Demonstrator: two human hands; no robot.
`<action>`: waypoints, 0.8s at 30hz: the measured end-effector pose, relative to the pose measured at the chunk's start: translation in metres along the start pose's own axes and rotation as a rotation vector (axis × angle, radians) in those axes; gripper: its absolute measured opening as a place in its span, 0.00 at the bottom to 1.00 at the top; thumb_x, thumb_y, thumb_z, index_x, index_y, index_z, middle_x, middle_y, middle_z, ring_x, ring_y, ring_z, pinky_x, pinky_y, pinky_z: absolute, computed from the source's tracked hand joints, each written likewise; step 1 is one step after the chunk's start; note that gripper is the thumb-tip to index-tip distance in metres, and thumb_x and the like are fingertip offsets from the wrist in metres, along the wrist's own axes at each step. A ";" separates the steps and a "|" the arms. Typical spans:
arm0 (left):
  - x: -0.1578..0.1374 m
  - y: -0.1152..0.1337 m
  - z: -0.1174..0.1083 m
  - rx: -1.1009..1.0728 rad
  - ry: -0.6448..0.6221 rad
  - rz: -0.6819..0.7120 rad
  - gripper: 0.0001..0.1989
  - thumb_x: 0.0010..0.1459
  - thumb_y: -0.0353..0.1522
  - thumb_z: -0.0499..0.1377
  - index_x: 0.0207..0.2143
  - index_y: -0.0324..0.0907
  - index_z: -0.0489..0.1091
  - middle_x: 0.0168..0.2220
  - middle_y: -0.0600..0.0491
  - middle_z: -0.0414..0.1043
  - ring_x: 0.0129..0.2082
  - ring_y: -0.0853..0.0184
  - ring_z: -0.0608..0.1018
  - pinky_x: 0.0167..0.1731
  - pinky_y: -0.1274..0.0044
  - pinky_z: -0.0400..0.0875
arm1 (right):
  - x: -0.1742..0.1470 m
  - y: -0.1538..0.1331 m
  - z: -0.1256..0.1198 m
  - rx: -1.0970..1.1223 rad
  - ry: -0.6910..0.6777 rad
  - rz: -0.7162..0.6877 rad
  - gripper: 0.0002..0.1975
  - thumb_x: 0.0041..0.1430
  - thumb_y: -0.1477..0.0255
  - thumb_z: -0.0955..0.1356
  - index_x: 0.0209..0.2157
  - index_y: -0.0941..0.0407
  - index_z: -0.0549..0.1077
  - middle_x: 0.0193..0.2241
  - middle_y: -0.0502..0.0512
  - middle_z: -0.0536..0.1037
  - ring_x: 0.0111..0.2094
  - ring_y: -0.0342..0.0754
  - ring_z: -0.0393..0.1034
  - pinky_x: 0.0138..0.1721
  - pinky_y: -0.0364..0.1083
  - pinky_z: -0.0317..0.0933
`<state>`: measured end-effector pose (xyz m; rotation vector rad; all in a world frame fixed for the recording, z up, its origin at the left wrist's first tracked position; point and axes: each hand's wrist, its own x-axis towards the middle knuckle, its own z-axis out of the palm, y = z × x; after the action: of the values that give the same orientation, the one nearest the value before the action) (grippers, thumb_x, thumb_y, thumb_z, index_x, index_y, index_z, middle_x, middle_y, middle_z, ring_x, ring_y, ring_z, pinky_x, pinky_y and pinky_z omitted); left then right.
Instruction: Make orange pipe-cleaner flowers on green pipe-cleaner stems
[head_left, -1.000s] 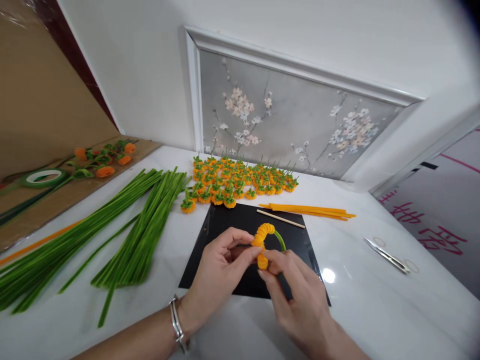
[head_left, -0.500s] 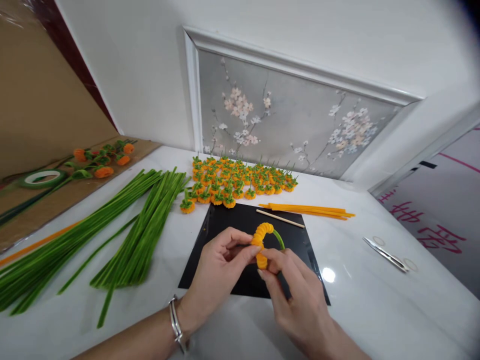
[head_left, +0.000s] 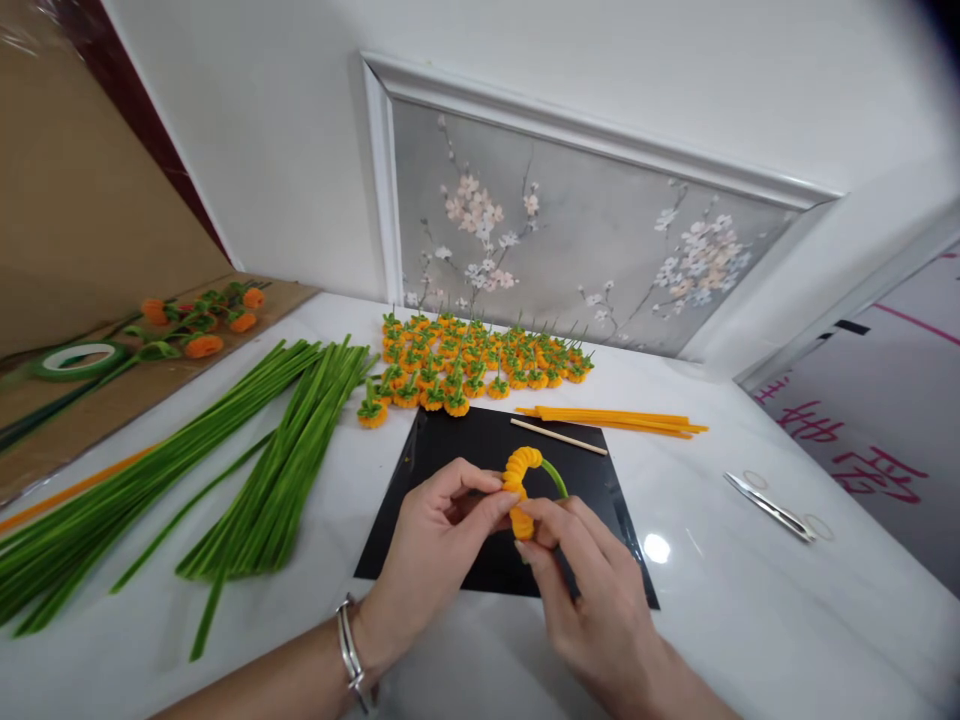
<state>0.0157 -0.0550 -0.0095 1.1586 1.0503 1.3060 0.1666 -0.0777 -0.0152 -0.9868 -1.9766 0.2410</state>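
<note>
Between my two hands is a curved orange coil of pipe cleaner (head_left: 520,466), with a green pipe cleaner stem (head_left: 556,478) arching from its top end down behind my right hand. My left hand (head_left: 442,535) pinches the coil's middle between thumb and fingers. At the coil's lower end, my right hand (head_left: 592,575) has its thumb and fingertips closed on it. Both hands are over a black mat (head_left: 480,440). A thin wooden stick (head_left: 559,437) lies on the mat's far edge, beside several orange pipe cleaners (head_left: 622,420).
Small orange pipe cleaner pumpkins (head_left: 457,360) stand in rows behind the mat. Green pipe cleaners (head_left: 292,470) lie in bundles at left. Green tape (head_left: 79,360) and orange-and-green stems (head_left: 202,320) rest on cardboard (head_left: 289,305). Tweezers (head_left: 769,507) lie at right.
The view has shifted very slightly. Both hands keep the same grip on the orange coil, with no clear movement of it.
</note>
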 end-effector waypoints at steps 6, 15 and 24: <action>-0.001 0.003 -0.002 0.078 -0.014 0.043 0.03 0.51 0.31 0.63 0.28 0.41 0.72 0.28 0.56 0.74 0.29 0.71 0.76 0.30 0.81 0.74 | 0.002 0.002 -0.001 0.012 0.011 0.014 0.10 0.61 0.80 0.61 0.42 0.56 0.69 0.28 0.52 0.70 0.29 0.44 0.67 0.31 0.43 0.66; -0.002 0.006 -0.001 0.057 -0.085 0.013 0.06 0.53 0.33 0.63 0.29 0.40 0.69 0.27 0.57 0.72 0.27 0.72 0.73 0.29 0.82 0.70 | 0.004 0.008 -0.003 -0.075 0.030 -0.009 0.07 0.62 0.79 0.63 0.39 0.55 0.69 0.28 0.52 0.73 0.29 0.45 0.68 0.30 0.43 0.65; -0.001 0.002 0.005 -0.316 -0.076 -0.215 0.15 0.52 0.33 0.65 0.42 0.42 0.67 0.32 0.54 0.75 0.31 0.71 0.76 0.33 0.80 0.72 | 0.005 0.007 0.001 -0.258 0.000 -0.125 0.06 0.63 0.75 0.64 0.42 0.57 0.69 0.29 0.55 0.74 0.30 0.47 0.69 0.33 0.47 0.65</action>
<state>0.0203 -0.0567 -0.0066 0.8271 0.8507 1.1962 0.1685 -0.0692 -0.0160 -1.0185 -2.0961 -0.0860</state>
